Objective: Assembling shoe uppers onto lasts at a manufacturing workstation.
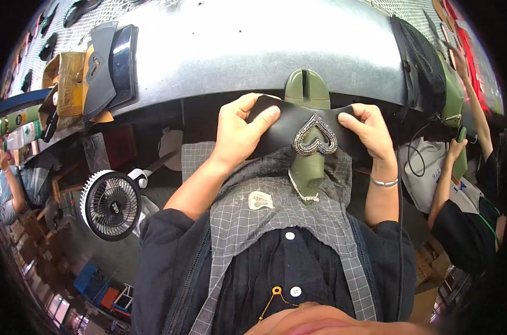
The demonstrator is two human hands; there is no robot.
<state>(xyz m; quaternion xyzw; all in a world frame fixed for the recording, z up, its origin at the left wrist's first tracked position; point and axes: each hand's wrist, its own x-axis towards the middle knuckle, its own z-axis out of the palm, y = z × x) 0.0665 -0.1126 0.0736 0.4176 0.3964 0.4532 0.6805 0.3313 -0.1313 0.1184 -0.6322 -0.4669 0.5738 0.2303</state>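
Note:
Both of my hands stretch a black shoe upper across a green shoe last (308,178), one hand at each side. The black shoe upper (278,131) carries a heart-shaped beaded trim (299,146), and green shows through its open middle. My left hand (242,128) pinches the left edge, thumb on top. My right hand (369,129) pinches the right edge the same way, with a metal bracelet on that wrist. The last's slotted end rests by the bench edge, and its narrow end points toward my apron. The fingers under the upper are hidden.
A metal bench (253,53) runs ahead of me. To the left lie a dark tray (123,67), another black upper (100,78) and tan packaging (72,78). A fan (113,205) stands lower left. A black mesh bag (421,67) and a co-worker's arm (443,190) are at right.

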